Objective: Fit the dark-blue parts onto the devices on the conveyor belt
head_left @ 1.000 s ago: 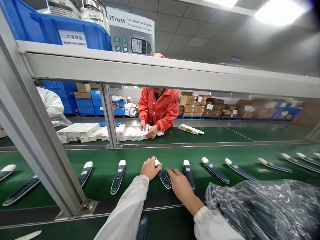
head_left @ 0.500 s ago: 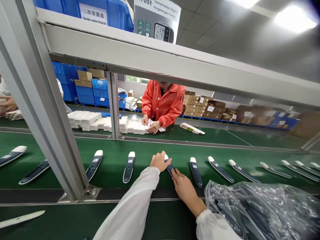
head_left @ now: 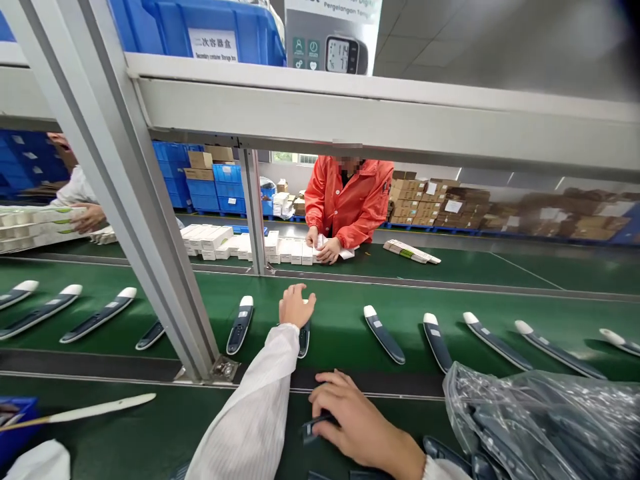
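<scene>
My left hand (head_left: 297,307) is above the green belt with its fingers apart. It partly covers a slim dark blue handheld device with a white tip (head_left: 304,341); whether they touch is hard to tell. Closer to me, my right hand (head_left: 353,417) is low over the near bench, fingers bent around a small dark blue plastic piece (head_left: 315,427). Left of my left hand lies a similar device (head_left: 241,327), and another one (head_left: 384,335) is to the right. A clear plastic bag (head_left: 540,413) of dark blue parts is beside my right forearm.
A metal post (head_left: 145,187) rises at left under a white shelf beam (head_left: 370,113). A white plastic strip (head_left: 103,408) is on the near bench by a blue bin (head_left: 17,427). Across the belt, a person in red (head_left: 350,200) handles white boxes (head_left: 295,252).
Both hands were on one device on the belt. My right hand has come back to the near bench and now grips a small piece. My left hand's fingers have spread. The view has shifted.
</scene>
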The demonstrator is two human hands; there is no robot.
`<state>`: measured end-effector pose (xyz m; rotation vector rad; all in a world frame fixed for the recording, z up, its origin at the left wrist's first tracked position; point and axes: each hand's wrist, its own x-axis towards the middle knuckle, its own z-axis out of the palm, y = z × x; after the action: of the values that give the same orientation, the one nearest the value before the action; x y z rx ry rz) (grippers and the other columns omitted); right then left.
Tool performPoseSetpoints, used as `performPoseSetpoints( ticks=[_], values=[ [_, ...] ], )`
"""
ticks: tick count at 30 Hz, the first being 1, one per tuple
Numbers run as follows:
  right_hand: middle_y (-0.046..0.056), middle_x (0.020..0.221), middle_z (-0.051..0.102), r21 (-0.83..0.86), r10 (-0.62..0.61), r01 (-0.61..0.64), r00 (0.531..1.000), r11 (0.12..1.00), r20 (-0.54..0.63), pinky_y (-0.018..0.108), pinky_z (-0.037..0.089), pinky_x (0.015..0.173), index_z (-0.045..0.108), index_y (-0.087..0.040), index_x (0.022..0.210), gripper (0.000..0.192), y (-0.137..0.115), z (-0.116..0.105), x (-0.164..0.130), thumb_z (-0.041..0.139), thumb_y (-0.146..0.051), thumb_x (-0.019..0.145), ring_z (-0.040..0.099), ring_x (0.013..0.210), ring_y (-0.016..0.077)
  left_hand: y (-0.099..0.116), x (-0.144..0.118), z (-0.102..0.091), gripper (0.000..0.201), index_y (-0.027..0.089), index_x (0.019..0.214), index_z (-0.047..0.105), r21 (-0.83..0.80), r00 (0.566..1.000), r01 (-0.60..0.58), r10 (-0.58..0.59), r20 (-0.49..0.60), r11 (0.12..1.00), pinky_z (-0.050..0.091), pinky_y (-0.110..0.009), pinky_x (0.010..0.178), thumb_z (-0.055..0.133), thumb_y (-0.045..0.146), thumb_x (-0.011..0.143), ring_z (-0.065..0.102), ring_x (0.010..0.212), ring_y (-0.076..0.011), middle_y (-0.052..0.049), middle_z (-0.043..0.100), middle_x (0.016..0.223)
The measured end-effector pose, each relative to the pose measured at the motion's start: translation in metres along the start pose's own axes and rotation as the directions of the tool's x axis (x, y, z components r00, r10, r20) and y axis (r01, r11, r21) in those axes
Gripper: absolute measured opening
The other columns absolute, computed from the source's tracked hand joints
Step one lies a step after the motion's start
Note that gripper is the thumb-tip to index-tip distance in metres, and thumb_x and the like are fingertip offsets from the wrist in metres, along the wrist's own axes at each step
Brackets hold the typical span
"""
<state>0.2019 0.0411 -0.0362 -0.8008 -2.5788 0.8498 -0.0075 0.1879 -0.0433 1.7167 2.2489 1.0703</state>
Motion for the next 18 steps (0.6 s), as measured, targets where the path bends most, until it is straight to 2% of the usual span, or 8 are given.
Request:
performPoseSetpoints(
  ticks=[2,4,6,8,10,14,18],
  values=[
    [-0.001,0.101,0.072,0.034,0.06,-0.056,0.991,0.998,-0.116,0.032,0.048,0.097,0.068,-0.027,0.1,0.014,0.013,-0.005,0.009,0.056,-0.023,0.094,0.064,0.102,0.0184,-0.01,-0.001,0.004,0.029,0.027,0.105,0.063,0.074,0.985,0.046,-0.057,0.16,0.996,0.042,-0.045,0.098,0.053,0.043,0.084,0.053,0.12,-0.0304,-0.006,0.066,0.12],
    [0.002,0.1,0.073,0.032,0.113,-0.108,0.954,0.994,-0.279,0.03,0.052,0.087,0.068,-0.025,0.106,0.023,0.027,-0.01,0.022,0.047,-0.023,0.097,0.067,0.091,0.018,-0.015,-0.003,0.008,0.022,0.029,0.096,0.064,0.084,0.964,0.044,-0.065,0.26,0.996,0.043,-0.041,0.094,0.053,0.043,0.083,0.06,0.109,-0.0276,-0.002,0.071,0.106],
    [0.006,0.11,0.072,-0.005,0.144,-0.163,0.888,0.987,-0.437,0.031,0.052,0.091,0.068,-0.022,0.116,0.033,0.038,-0.01,0.038,0.04,-0.022,0.098,0.068,0.098,0.0196,-0.015,-0.003,0.011,0.019,0.029,0.092,0.063,0.079,0.958,0.023,-0.044,0.283,0.997,0.045,-0.036,0.087,0.052,0.041,0.083,0.065,0.096,-0.0239,0.0,0.073,0.095],
    [0.009,0.121,0.069,-0.07,0.162,-0.226,0.851,0.972,-0.5,0.032,0.051,0.096,0.065,-0.019,0.125,0.04,0.045,-0.004,0.051,0.036,-0.019,0.098,0.066,0.106,0.0207,-0.013,-0.005,0.011,0.019,0.027,0.09,0.061,0.121,0.958,-0.016,-0.019,0.285,0.993,0.046,-0.034,0.082,0.051,0.041,0.084,0.066,0.09,-0.0235,-0.002,0.073,0.092],
    [0.011,0.129,0.065,-0.164,0.161,-0.26,0.875,0.952,-0.456,0.034,0.051,0.1,0.062,-0.018,0.131,0.042,0.048,0.006,0.058,0.037,-0.017,0.096,0.065,0.112,0.0224,-0.01,-0.006,0.011,0.02,0.024,0.09,0.06,0.176,0.958,-0.071,0.018,0.287,0.982,0.046,-0.034,0.079,0.05,0.041,0.084,0.067,0.088,-0.0245,-0.004,0.073,0.091],
    [0.016,0.141,0.056,-0.337,0.141,-0.245,0.942,0.909,-0.305,0.039,0.048,0.104,0.058,-0.015,0.136,0.042,0.049,0.019,0.053,0.046,-0.019,0.096,0.058,0.124,0.0278,-0.005,-0.008,0.012,0.023,0.023,0.091,0.058,0.197,0.951,-0.14,0.077,0.3,0.97,0.046,-0.032,0.072,0.048,0.043,0.087,0.068,0.084,-0.0242,-0.005,0.073,0.089],
    [0.014,0.145,0.052,-0.356,0.217,-0.298,0.944,0.885,-0.25,0.038,0.047,0.106,0.057,-0.016,0.137,0.042,0.053,0.014,0.051,0.046,-0.018,0.097,0.052,0.131,0.0277,-0.002,-0.01,0.02,0.024,0.023,0.091,0.059,0.173,0.944,-0.16,0.099,0.316,0.972,0.046,-0.031,0.068,0.049,0.045,0.087,0.068,0.081,-0.0231,-0.004,0.072,0.088]
  ],
)
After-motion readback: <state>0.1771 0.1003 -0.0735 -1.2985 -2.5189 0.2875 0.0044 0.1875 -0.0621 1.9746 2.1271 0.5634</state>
